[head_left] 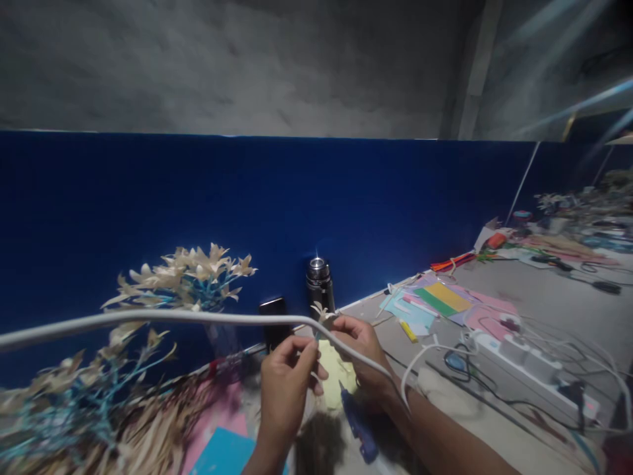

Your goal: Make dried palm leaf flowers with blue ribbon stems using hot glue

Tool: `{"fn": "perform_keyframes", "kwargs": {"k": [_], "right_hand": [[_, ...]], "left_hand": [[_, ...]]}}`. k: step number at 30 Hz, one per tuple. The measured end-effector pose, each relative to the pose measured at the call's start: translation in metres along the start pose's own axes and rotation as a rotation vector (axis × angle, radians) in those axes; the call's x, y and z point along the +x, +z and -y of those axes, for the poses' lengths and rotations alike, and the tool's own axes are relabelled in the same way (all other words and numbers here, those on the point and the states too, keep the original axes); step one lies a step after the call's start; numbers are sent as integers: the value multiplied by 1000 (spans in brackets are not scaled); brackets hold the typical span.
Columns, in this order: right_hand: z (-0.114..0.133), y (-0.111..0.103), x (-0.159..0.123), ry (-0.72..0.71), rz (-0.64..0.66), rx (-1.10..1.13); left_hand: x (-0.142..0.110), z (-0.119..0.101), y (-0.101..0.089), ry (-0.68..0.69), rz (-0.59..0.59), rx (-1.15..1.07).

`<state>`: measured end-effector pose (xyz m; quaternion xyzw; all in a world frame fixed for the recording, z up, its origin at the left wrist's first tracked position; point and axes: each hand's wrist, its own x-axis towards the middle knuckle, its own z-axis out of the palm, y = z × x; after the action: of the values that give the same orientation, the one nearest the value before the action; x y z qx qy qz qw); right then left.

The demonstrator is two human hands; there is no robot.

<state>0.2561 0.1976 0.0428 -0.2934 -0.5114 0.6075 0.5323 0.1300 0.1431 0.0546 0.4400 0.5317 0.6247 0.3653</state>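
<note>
Reference position: the black flask (319, 287), upright in front of the blue panel (247, 198). All locations below are given from this flask.

Workpiece: one cream flower (322, 311) with a short blue stem (316, 335), located directly on the near side of the flask and overlapping its base in this view.

Left hand (291, 376): nearer than the flask and slightly left of it. Thumb and forefinger are pinched together on the stem. Right hand (361, 340): nearer than the flask and to its right. Fingers are bent inward at the edge of the flower (whether they grip it cannot be told, as the contact is too small to make out).

A pale yellow sheet (332, 382) lies on the near side of the flask, below the hands. The blue glue gun (360, 429) is nearer again, slightly right of the flask, nozzle toward the sheet. A white cable (198, 318) crosses the view on the near side of the flask, passing in front of the right wrist.

Left of the flask: a black phone-like slab (273, 323), just beside it, then a cluster of cream flowers (198, 267). Right of the flask: coloured papers (442, 298) and, nearer, a white power strip (537, 376).
</note>
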Motion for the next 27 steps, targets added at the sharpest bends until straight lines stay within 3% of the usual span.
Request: {"fn": "perform_keyframes", "kwargs": {"k": [3,8,13,21,27], "right_hand": [[1,2,-1,15,37,28],[3,3,-3,3,25,58],[2,-2,1,-59,71,30],[-2,-7,7,80,62,225],[-2,-8,9,134,58,306]], "left_hand": [[5,4,-1,-127,74,-147],[3,8,1,-96,55,-125],[-2,8,4,-107,125,-114],[2,10,2,-358,323,-393],[1,9,-2,-358,411,-370]]}}
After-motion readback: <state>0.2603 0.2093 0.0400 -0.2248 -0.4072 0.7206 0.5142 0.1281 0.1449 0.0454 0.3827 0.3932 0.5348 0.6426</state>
